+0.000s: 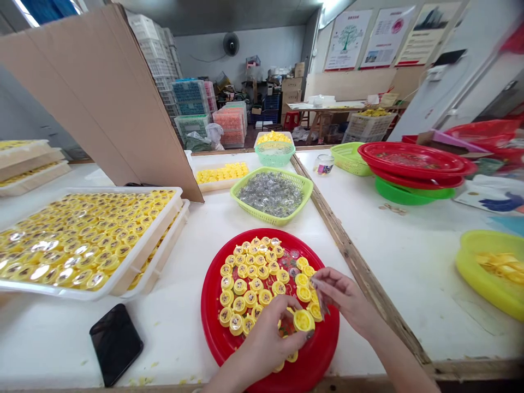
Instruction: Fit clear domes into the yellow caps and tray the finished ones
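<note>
A round red tray [229, 338] lies on the white table in front of me, covered with several small yellow caps [249, 273]. My left hand [272, 327] is curled over the tray's near side and pinches one yellow cap [303, 320] between thumb and fingers. My right hand [341, 297] hovers just right of it, fingers pinched on a small clear piece [321, 303] pointed toward that cap. A few clear round inserts [292, 262] lie loose among the caps.
A green basket [305, 188] of clear inserts sits behind the tray. White trays [135, 262] of finished yellow caps are stacked at left. A black phone [115, 343] lies near the front edge. Red and green trays [413, 164] and a yellow-green basin [487, 284] stand to the right.
</note>
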Demonstrator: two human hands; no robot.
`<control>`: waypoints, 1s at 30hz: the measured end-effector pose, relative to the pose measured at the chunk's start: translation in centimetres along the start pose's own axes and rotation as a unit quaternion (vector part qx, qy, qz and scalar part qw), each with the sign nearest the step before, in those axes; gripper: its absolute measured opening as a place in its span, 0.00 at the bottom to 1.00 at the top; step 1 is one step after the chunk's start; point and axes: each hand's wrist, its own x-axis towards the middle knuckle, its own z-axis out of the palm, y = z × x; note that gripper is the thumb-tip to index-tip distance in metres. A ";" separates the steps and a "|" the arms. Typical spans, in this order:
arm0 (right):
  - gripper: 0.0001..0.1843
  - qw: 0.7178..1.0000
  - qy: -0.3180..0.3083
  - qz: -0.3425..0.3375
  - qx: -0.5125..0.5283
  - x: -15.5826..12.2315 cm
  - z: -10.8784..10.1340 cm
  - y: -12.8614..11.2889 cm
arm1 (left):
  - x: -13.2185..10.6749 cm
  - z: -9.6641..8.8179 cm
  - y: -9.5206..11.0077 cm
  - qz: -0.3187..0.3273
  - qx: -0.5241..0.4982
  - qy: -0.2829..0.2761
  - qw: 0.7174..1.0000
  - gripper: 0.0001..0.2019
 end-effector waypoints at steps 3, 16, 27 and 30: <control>0.14 0.988 -0.130 0.067 0.049 -1.7 0.2 -0.3 | 0.0 -0.5 0.0 -0.035 -0.046 -0.009 0.998 0.17; 0.10 0.992 -0.074 -0.014 -0.103 -3.5 2.8 -0.7 | -0.2 0.1 -1.0 -0.006 -0.180 -0.015 0.984 0.13; 0.12 0.892 0.075 -0.309 -0.321 -4.8 5.5 -0.9 | -0.3 -0.1 -2.1 0.049 -0.074 0.075 0.993 0.09; 0.10 0.911 0.083 -0.274 -0.298 -4.7 5.8 -1.3 | -0.4 -0.3 -2.1 0.070 -0.058 0.079 0.993 0.10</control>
